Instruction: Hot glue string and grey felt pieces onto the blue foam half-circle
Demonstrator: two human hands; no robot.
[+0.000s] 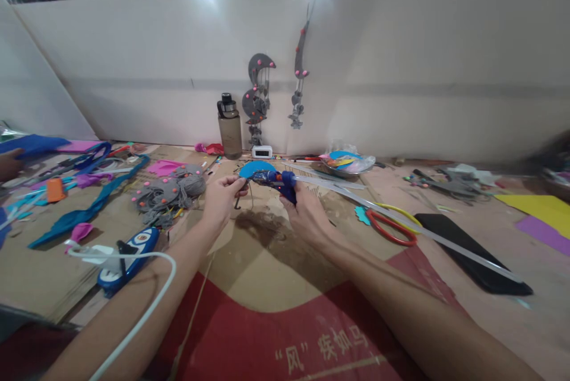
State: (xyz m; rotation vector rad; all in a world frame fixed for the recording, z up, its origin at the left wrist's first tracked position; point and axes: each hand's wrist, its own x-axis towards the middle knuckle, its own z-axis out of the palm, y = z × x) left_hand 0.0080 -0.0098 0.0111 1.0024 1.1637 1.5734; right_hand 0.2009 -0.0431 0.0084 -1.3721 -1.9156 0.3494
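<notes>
the right hand (307, 209) wraps its grip around a blue glue gun (288, 188) above the cardboard-covered surface (249, 274); the gun's front points left, toward the left hand (225, 194), whose grip pinches a thin dark piece (241, 191). a long, smooth, translucent glue stick (427, 232) slants from the gun's rear rightward and nearer the wearer. soft grey yarn (191, 184) lies left. beyond, a shallow dish (342, 173) holds crinkled plastic (367, 162); a tinted bottle (230, 137) stands upright.

Craft wkshp: glue gun (287, 186), tbl (472, 238) w/ cardboard (262, 274) & coloured scraps (538, 213), crescent ornaments (253, 105) on wall (401, 43).
</notes>
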